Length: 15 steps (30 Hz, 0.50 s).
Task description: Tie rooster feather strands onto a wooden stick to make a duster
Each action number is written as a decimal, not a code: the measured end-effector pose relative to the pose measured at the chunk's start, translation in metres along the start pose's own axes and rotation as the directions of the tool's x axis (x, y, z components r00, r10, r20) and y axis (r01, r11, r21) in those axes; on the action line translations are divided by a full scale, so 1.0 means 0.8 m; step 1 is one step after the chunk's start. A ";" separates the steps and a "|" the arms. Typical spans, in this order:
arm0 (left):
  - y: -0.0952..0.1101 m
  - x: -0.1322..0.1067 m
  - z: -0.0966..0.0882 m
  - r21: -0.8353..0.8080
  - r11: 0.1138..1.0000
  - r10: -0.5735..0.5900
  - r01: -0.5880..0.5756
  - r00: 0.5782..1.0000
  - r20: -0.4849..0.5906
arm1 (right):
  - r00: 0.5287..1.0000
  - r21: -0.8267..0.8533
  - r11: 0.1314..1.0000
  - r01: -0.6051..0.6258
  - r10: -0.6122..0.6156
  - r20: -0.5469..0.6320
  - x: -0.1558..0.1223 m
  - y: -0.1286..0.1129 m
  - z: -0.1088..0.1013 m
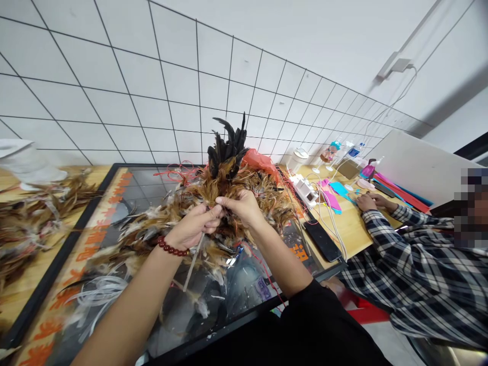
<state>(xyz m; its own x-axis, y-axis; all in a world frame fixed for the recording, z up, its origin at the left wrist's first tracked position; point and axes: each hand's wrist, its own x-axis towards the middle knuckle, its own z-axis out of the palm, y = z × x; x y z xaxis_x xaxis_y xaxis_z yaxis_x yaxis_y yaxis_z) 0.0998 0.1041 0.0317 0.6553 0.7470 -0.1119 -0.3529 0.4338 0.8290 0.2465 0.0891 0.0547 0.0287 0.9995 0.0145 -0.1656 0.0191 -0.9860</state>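
Note:
In the head view my left hand [195,224], with a red bead bracelet at the wrist, is closed with thumb and fingers pinched together at the base of an upright feather bundle [227,150]. The bundle has black tips above golden-brown feathers. From under my left fingers a narrow pale strip [193,263] hangs down. My right hand [245,206] is closed too, its thumb pressing at the bundle's base close to the left fingertips. Loose brown feathers [147,229] lie around both hands on the black-framed glass panel [125,335].
White strips [102,290] lie at the lower left, near a white spool [32,160]. Red plastic [261,161] sits behind the feathers. On the right are a power strip [304,190], a black phone [323,240] and a co-worker's hands [368,202] over coloured sheets. A wire grid [196,66] stands behind.

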 end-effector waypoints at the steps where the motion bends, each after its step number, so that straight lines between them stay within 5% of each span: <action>1: -0.001 0.000 0.002 0.018 1.000 0.005 -0.005 1.000 -0.020 | 1.000 -0.004 1.000 -0.008 0.008 -0.005 0.001 0.002 0.001; 7: 0.000 0.001 0.004 -0.057 0.998 -0.026 0.028 0.999 0.031 | 0.981 -0.070 0.986 0.148 -0.155 -0.114 0.001 0.009 -0.008; 10: 0.004 0.001 0.001 -0.089 0.995 -0.034 0.037 0.999 0.032 | 0.996 -0.043 0.999 -0.020 0.023 0.084 -0.010 0.013 -0.024; 12: 0.006 0.001 -0.001 -0.092 0.995 -0.039 0.040 0.999 0.017 | 0.957 -0.067 0.978 -0.197 0.206 0.204 -0.018 0.014 -0.036; 15: 0.007 0.002 -0.003 -0.092 0.995 -0.052 0.050 0.999 -0.017 | 0.979 -0.107 0.980 -0.166 0.176 0.098 -0.024 0.010 -0.046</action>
<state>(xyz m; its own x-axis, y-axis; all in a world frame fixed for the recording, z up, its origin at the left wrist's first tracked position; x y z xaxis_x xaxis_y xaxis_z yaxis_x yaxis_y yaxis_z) 0.0973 0.1093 0.0347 0.6609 0.7323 -0.1640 -0.3796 0.5148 0.7687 0.2812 0.0687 0.0403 -0.0977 0.9849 -0.1431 -0.0621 -0.1495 -0.9868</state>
